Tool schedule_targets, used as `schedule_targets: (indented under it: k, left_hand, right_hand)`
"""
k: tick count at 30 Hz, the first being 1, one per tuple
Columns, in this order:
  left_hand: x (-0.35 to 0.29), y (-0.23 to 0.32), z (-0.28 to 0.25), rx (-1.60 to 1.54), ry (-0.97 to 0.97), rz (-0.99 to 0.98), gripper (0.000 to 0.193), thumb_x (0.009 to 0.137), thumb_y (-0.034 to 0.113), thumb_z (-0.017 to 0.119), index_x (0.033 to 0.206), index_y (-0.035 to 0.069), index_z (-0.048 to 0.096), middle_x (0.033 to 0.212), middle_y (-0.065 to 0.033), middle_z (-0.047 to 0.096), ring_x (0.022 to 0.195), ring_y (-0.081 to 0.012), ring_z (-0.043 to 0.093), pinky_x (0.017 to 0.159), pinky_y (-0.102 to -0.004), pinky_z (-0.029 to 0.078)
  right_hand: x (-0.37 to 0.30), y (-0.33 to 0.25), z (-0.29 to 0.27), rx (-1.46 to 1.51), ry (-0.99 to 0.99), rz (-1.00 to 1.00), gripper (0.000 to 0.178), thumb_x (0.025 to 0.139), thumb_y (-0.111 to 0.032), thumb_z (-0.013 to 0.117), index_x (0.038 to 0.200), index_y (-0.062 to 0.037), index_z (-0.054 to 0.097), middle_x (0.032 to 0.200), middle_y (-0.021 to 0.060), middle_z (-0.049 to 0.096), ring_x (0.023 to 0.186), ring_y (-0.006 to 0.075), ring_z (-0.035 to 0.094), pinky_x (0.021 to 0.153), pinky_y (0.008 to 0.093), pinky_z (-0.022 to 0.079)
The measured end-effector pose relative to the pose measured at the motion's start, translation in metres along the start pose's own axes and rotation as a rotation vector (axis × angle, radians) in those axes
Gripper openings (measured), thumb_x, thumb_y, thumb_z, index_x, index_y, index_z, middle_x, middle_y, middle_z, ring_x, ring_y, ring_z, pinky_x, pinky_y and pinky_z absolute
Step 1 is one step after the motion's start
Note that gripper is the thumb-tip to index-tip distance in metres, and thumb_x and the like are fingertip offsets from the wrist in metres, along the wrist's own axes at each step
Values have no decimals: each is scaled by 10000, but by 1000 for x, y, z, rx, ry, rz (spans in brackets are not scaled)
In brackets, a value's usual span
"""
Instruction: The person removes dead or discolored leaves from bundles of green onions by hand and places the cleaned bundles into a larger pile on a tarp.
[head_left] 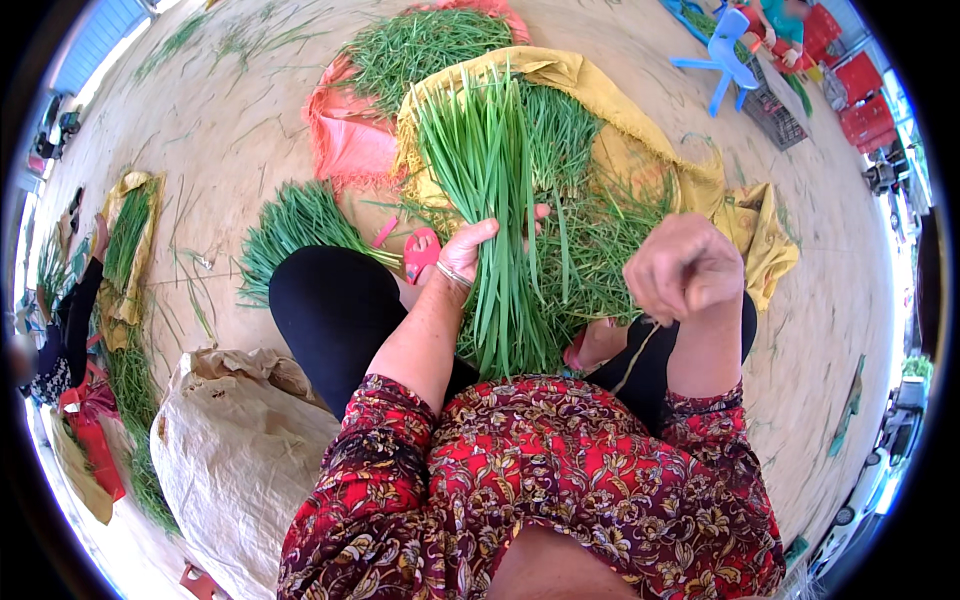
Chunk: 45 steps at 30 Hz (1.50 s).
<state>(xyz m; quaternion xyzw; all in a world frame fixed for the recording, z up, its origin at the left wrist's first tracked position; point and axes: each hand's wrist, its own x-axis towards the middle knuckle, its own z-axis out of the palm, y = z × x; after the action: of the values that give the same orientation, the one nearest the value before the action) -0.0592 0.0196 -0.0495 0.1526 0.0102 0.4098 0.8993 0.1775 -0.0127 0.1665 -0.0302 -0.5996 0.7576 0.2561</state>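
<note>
tan floor [820,330] spreads below while the left hand [470,243] wraps its grip round green leaves [490,150] over loose greens [598,268], best held snug but soft, and the right hand [685,268] pinches thin string [634,366].

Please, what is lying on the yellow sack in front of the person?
Green stalks lie on the yellow sack. The bunch in the left hand hides what is beneath it.

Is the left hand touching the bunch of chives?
Touching: the head view shows the left hand curled around the chive bunch, thumb over its leaves.
</note>
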Motion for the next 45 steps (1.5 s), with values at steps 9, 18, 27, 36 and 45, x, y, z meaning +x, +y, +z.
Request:
schedule_targets:
  k: [9,18,27,36,45]
  left_hand:
    - [0,2,31,240,245,-30,460,737,-16,718,1174,-25,575,1031,-145,672,945,-300,687,850,-432,580]
    - [-1,-5,33,392,177,-18,513,705,8,744,1182,36,560,934,-101,658,798,-256,670,716,-389,570]
    - [-2,-6,36,483,88,-93,507,642,128,803,1089,36,581,863,-84,604,748,-254,602,694,-390,525]
    - [3,-7,42,556,75,-154,478,695,179,826,1064,28,564,822,-73,591,683,-186,570,663,-353,485]
    - [2,-12,35,649,213,-133,384,699,75,825,1020,5,627,845,-76,651,703,-199,612,669,-352,510]
  right_hand:
    - [33,44,-13,-1248,724,732,209,767,-166,745,920,-60,650,909,115,678,791,264,672,696,365,531]
    - [48,79,-18,-1649,412,95,223,665,-93,746,871,-76,663,861,57,548,872,259,559,758,370,490]
    - [42,67,-22,-1635,237,-36,155,689,-85,734,802,-68,629,838,45,530,835,250,548,732,370,482]
    - [26,64,-24,-964,750,89,57,902,-34,629,906,-62,579,664,-17,524,592,71,512,555,234,413]
    - [-6,-3,-43,-664,1058,-2,149,891,-207,673,889,-76,604,779,19,666,586,79,531,548,244,431]
